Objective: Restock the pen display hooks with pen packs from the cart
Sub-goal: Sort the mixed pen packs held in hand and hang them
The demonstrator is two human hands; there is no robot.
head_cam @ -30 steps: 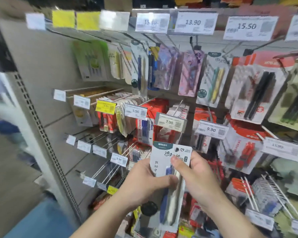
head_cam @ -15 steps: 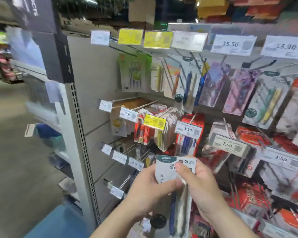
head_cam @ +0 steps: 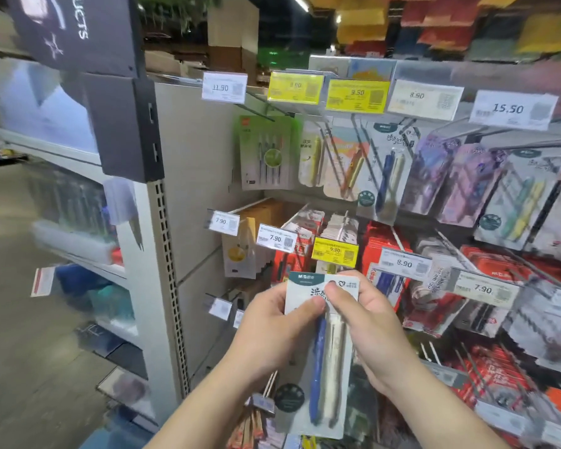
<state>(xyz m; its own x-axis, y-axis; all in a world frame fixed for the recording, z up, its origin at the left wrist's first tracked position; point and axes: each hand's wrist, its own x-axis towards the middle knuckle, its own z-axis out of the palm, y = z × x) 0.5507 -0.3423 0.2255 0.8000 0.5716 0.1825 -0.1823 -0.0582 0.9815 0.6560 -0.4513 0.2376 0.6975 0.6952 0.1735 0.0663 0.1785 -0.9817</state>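
Hands hold one pen pack upright in front of the display, near the lower middle of the view. The left hand pinches the left edge of its card with the thumb on the front, and the right hand pinches the top of the card from the right side; both are closed on the pack and almost touch each other. Inside the pack are a blue pen and a pale pen.

On the top row, further away and to the right, hangs a matching pack with the same two colours, under the price tag 8.90. This is probably the hook for it, though the blur does not let me read the print.

To do this step well, the person should lift the pack to that row, keep the card flat and facing front, and free the hang hole from the fingers. I cannot see the hole now; the right fingers may cover it. Then push it straight along the hook, not at an angle.
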